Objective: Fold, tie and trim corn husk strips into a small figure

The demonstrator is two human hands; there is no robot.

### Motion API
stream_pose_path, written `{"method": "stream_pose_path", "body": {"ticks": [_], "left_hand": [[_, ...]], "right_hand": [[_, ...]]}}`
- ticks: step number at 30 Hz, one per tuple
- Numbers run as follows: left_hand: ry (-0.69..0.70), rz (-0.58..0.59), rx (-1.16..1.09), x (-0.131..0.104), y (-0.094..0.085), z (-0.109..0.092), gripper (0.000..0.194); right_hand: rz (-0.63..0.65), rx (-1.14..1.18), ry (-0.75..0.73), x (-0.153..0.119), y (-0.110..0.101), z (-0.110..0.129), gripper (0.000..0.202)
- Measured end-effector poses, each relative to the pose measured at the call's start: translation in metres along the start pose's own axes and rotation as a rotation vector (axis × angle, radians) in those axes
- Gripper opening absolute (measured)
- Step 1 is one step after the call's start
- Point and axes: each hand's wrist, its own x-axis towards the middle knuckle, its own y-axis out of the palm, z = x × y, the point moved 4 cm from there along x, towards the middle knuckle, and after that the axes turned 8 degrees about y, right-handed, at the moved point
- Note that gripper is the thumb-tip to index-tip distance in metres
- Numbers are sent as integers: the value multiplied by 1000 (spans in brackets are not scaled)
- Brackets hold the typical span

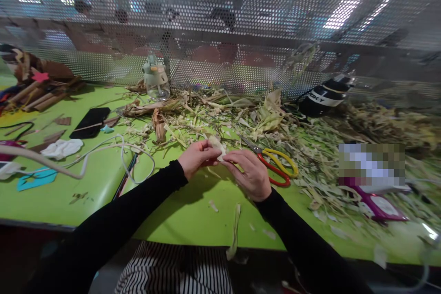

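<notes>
Between my two hands, above the green table [193, 220], is a small pale piece of dried husk [216, 145]. My left hand [199, 157] pinches it from the left, thumb against fingers. The fingertips of my right hand [250, 172] close on its lower right end. Just beyond my right hand lie scissors [280, 165] with one yellow and one red handle. A narrow husk strip [235, 229] hangs at the table's front edge, below my hands. Loose husk scraps [213, 206] lie near it.
Husk shreds [220, 115] cover the back and right. A clear bottle [156, 80] and a black bottle [325, 96] stand by the perforated screen [220, 50]. At left are a phone [90, 122], a white cable [103, 144] and crumpled tissue [62, 148]. A magenta device [382, 206] lies right.
</notes>
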Motion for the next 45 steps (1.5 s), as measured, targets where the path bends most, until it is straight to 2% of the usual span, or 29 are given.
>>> {"method": "stream_pose_path", "body": {"ticks": [2, 8, 15, 20, 24, 27, 33, 36, 41, 45], "left_hand": [[16, -12, 26, 0, 0, -1, 28], [70, 11, 131, -1, 4, -2, 27], [41, -29, 227, -2, 5, -2, 15], [-12, 1, 123, -1, 4, 2, 18], [-12, -11, 79, 0, 2, 6, 24], [-20, -36, 70, 0, 2, 7, 22], [-64, -69, 70, -2, 3, 7, 17], [-80, -68, 14, -2, 2, 7, 17], [-98, -61, -26, -2, 0, 6, 21], [-100, -55, -31, -5, 4, 5, 25]], "right_hand": [[26, 40, 38, 1, 0, -2, 8], [78, 81, 15, 1, 5, -5, 10], [195, 140, 230, -3, 14, -12, 15], [174, 208, 397, -4, 13, -18, 12], [243, 334, 477, -4, 13, -22, 13], [283, 403, 507, -4, 13, -23, 17], [242, 426, 488, -2, 6, -23, 28], [261, 389, 391, 1, 3, -20, 28], [246, 320, 222, 4, 2, -16, 15], [250, 265, 282, 3, 3, -18, 16]]}}
